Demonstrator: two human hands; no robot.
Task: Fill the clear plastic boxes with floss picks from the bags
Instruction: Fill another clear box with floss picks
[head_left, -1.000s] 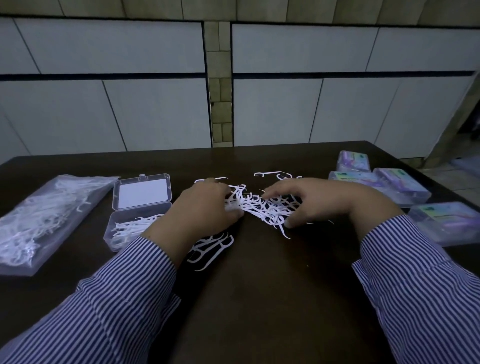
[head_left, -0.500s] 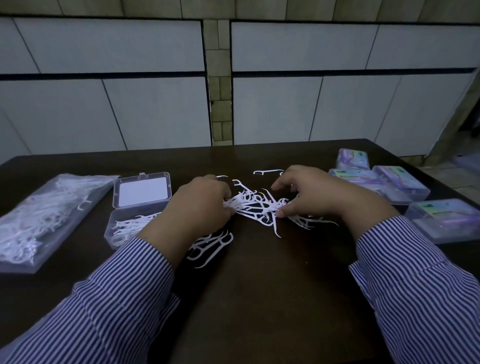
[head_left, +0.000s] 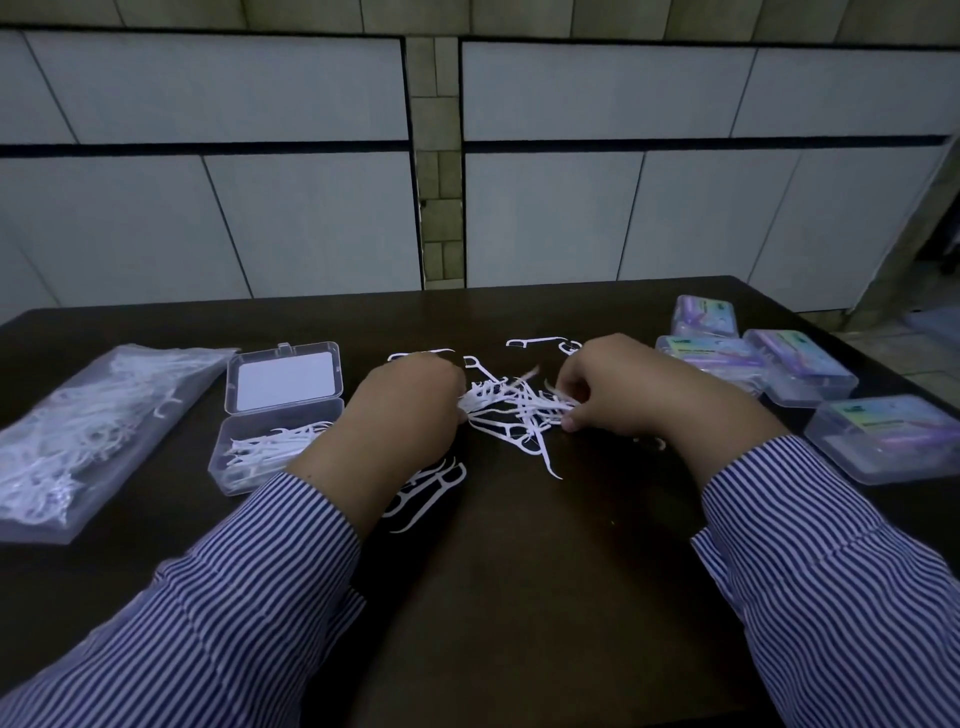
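A loose bunch of white floss picks lies in the middle of the dark table. My left hand grips one end of the bunch with curled fingers. My right hand pinches the other end between thumb and fingers. To the left stands an open clear plastic box with several picks in its tray and its lid folded back. A clear bag of floss picks lies at the far left. A few stray picks lie under my left wrist.
Several closed clear boxes with coloured labels sit at the right, one close to the table's right edge. Two single picks lie behind my hands. A tiled wall rises behind the table.
Both hands have drawn the scattered picks together into a tighter bunch between them. My right hand has curled more and moved slightly left onto the bunch.
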